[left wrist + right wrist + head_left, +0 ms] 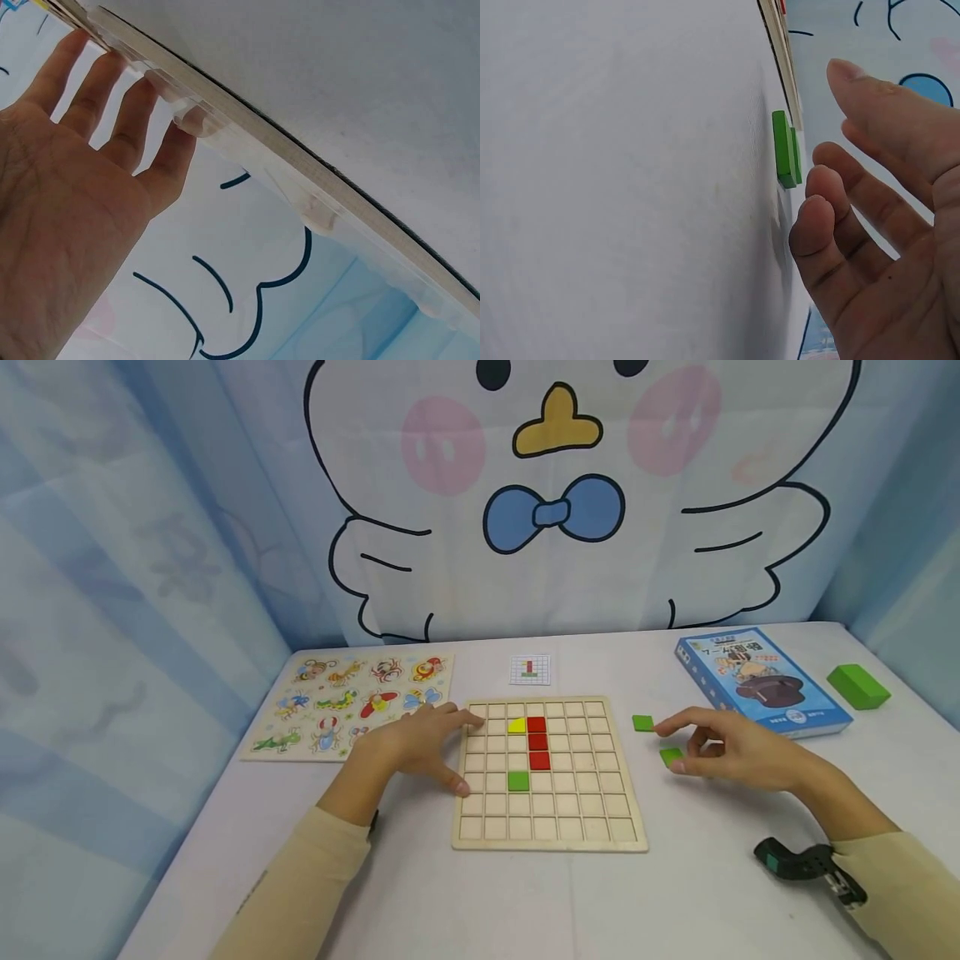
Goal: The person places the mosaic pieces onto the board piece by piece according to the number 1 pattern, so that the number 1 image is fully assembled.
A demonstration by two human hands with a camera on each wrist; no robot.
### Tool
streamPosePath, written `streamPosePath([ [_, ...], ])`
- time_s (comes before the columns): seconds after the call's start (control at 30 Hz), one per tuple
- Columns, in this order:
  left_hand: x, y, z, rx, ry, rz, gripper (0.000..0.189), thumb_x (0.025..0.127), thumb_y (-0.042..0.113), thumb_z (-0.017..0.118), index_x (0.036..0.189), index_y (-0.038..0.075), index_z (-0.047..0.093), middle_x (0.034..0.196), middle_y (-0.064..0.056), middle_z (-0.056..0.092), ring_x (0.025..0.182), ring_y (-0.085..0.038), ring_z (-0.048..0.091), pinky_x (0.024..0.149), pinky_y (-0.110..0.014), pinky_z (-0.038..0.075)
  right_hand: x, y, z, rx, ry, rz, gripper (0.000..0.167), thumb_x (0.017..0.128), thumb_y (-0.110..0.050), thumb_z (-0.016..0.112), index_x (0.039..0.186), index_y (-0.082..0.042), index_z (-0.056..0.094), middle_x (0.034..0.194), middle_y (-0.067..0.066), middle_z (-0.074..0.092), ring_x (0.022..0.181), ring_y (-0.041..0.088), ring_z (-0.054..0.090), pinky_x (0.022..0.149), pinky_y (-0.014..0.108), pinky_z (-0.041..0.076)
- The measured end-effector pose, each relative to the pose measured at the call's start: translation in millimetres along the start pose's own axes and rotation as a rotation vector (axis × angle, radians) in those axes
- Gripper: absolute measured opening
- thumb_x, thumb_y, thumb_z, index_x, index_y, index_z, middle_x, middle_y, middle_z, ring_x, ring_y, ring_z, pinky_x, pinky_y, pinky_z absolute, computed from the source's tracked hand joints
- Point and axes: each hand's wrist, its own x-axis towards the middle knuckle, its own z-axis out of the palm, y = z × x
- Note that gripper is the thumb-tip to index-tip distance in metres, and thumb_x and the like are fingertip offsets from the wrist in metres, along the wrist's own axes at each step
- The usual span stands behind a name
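A wooden grid board [570,833] lies mid-table with a yellow piece [517,726], three red squares [537,742] in a column and a green square [518,781] in its cells. My left hand [412,743] rests at the board's left edge, thumb and fingers spread. To the right of the board lie two loose green tiles, a farther one [642,723] and a nearer one [670,757]. Over them reaches my right hand [738,752], thumb and index finger apart. The right wrist view shows nothing between its fingers, with a green tile [783,150] just beyond.
A small pattern card [530,669] lies behind the board. At the left is an insect picture board [300,745], partly behind my left hand. A blue box [765,681] and a green block [858,687] stand at the back right. A printed curtain [555,585] hangs behind the table.
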Motion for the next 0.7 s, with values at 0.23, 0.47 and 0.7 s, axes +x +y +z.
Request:
streamPosePath([
  [0.23,0.3,-0.6,1.2,0.005,-0.005,-0.01,0.096,0.072,0.058,0.089,0.154,0.039,0.042,0.164,0.001,0.036,0.15,-0.036,0.031,0.114,-0.064,0.036,-1.0,3.8,1.3,-0.017,0.0,0.007,0.048,0.087,-0.032,0.084,0.13,-0.018,0.066,0.123,0.001,0.068,0.085,0.013,0.061,0.074,0.023,0.053],
  [0.47,0.2,-1.3,0.6,0.002,0.002,-0.004,0.096,0.072,0.059,0.089,0.154,0.039,0.042,0.163,0.0,0.036,0.15,-0.037,0.032,0.114,-0.064,0.036,0.2,5.3,0.0,-0.05,0.008,0.0,0.047,0.087,-0.03,0.084,0.129,-0.017,0.067,0.116,-0.002,0.069,0.081,0.012,0.06,0.071,0.023,0.052],
  [0.7,1.5,-1.8,1.5,0.013,0.006,0.011,0.096,0.073,0.059,0.088,0.155,0.038,0.042,0.162,0.0,0.037,0.148,-0.034,0.034,0.115,-0.062,0.036,1.8,6.3,1.3,-0.087,-0.005,0.02,0.046,0.086,-0.027,0.085,0.128,-0.02,0.068,0.108,-0.006,0.069,0.078,0.011,0.058,0.067,0.023,0.048],
])
